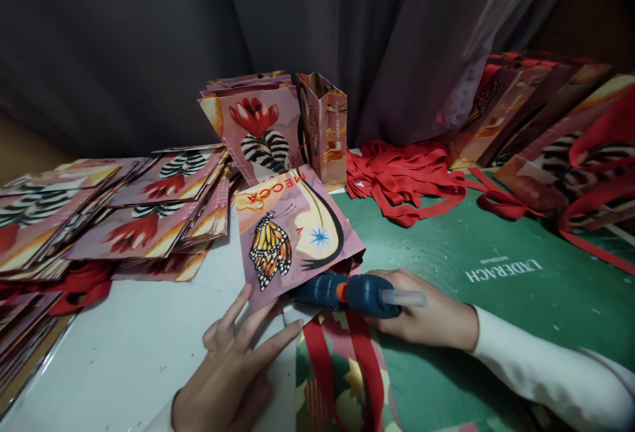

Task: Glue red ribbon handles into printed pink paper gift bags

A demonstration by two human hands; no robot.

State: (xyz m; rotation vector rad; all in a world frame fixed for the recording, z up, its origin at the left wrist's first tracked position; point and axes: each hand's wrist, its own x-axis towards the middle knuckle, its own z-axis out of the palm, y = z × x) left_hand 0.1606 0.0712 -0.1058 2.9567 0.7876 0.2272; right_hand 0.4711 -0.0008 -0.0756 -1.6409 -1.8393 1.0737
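Observation:
A blue glue gun (367, 294) with an orange band and a clear glue stick at its back is gripped in my right hand (421, 309). Its front end goes in at the lower edge of a pink paper bag (292, 237) printed with a butterfly and a face; the nozzle is hidden. My left hand (238, 352) has its fingers spread, with fingertips on the bag's lower left edge. Under the bag and glue gun, red ribbon strips (364, 359) lie over a patterned green and pink piece (342, 379).
Flat bags (143, 220) are stacked at the left. Upright bags (258, 128) stand at the back, with more bags (516, 108) at the back right. A heap of red ribbon (407, 177) lies on the green surface (446, 240). A grey curtain (297, 22) hangs behind.

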